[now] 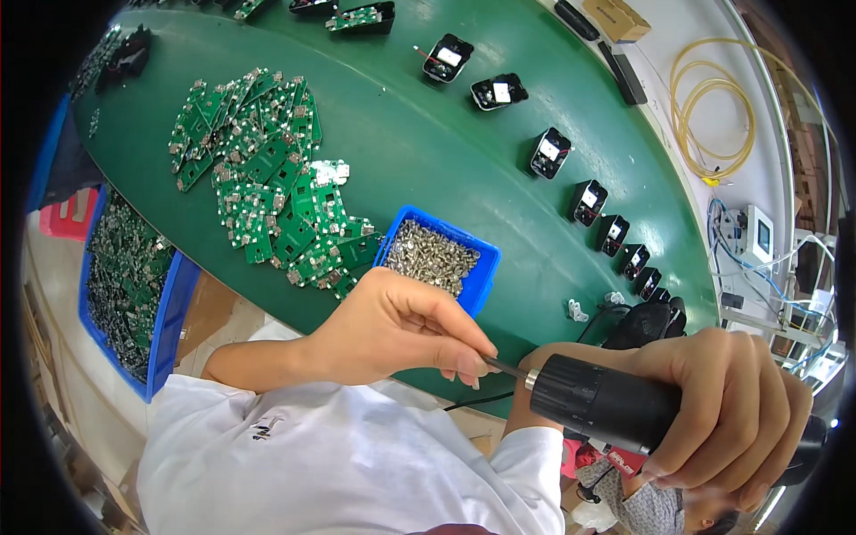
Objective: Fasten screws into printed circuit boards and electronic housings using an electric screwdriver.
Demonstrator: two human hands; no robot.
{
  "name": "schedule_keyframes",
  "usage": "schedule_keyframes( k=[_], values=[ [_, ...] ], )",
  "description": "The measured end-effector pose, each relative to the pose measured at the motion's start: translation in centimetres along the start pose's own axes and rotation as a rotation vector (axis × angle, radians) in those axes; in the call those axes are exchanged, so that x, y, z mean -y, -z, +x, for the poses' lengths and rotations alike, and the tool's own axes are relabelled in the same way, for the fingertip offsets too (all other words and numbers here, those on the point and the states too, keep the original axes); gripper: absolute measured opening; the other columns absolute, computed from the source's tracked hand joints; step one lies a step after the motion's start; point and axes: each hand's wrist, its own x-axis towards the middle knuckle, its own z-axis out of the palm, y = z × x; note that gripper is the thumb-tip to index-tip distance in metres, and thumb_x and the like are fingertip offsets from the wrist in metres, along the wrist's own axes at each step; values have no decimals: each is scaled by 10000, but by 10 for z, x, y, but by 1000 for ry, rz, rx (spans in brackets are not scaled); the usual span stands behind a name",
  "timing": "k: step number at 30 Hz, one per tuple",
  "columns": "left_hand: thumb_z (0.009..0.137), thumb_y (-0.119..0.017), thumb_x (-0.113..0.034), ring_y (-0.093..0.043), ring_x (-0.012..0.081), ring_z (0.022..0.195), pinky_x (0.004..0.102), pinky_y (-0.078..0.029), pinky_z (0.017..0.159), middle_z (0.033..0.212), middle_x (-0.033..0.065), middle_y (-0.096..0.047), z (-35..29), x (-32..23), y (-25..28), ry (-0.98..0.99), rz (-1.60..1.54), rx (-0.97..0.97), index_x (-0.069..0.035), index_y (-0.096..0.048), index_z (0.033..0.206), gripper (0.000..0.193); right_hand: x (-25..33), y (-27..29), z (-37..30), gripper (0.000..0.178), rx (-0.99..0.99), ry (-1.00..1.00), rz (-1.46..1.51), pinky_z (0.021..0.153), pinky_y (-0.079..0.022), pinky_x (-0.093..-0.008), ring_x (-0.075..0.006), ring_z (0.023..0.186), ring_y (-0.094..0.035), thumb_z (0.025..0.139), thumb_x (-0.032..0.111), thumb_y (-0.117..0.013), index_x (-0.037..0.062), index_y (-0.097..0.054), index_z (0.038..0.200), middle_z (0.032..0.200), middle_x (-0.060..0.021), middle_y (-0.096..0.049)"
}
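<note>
My right hand (736,415) is wrapped round a black electric screwdriver (611,401), held sideways with its bit pointing left. The thin metal bit (506,366) ends between the thumb and fingers of my left hand (415,325), which pinch together at its tip. Whether a small screw sits in that pinch is hidden. Just beyond my left hand stands a blue bin (481,278) holding many small silvery metal parts (428,256). To its left, a loose heap of green circuit boards (272,178) lies on the green table (392,152).
A curved row of open black housings (550,153) with white blocks and red wires runs along the far right of the belt-like surface. Lower left, a blue crate (165,325) is full of circuit boards. A coiled yellow hose (682,111) lies at the right edge.
</note>
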Motion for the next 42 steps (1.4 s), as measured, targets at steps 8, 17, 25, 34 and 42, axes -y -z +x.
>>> schedule_keyframes(
  k=[8, 17, 25, 34, 42],
  values=[
    [770, -769, 72, -723, 260, 937, 341, -615, 827, 1069, 189, -731, -3, 3, -8, 169, -93, -6, 40, -732, 977, 213, 4, -3, -9, 320, -48, -24, 27, 376, -547, -331, -183, 377, -558, 792, 294, -778, 40, -602, 874, 567, -78, -623],
    [811, -751, -115, -509, 294, 1348, 453, -415, 1131, 1441, 154, -547, 17, 3, 17, -658, 1413, -38, 12, -667, 947, 204, 20, 58, -11, 318, -105, -48, -863, 462, -439, -298, -142, 504, -508, 871, 364, -614, 54, -638, 940, 631, -28, -557],
    [787, -742, -128, -496, 287, 1373, 496, -379, 1162, 1444, 140, -552, 23, 23, 30, -606, 1743, 40, -48, -636, 842, 144, -2, 176, -22, 252, -582, -64, -1044, 507, -411, -325, -177, 497, -469, 908, 283, -484, 62, -604, 910, 610, -55, -510],
    [817, -714, -100, -592, 249, 1257, 479, -408, 1144, 1271, 77, -669, 24, 32, 44, -682, 1479, 41, -63, -648, 836, 78, -13, 198, -22, 243, -660, -76, -1069, 513, -408, -325, -171, 508, -465, 900, 282, -472, 66, -584, 897, 614, -53, -503],
    [816, -704, -58, -672, 179, 975, 391, -511, 1010, 1025, 33, -725, 21, 39, 50, -823, 1349, 60, -59, -694, 920, 105, -11, 208, -25, 260, -683, -61, -986, 498, -418, -327, -183, 478, -480, 904, 285, -479, 58, -603, 874, 599, -55, -519]
  ],
)
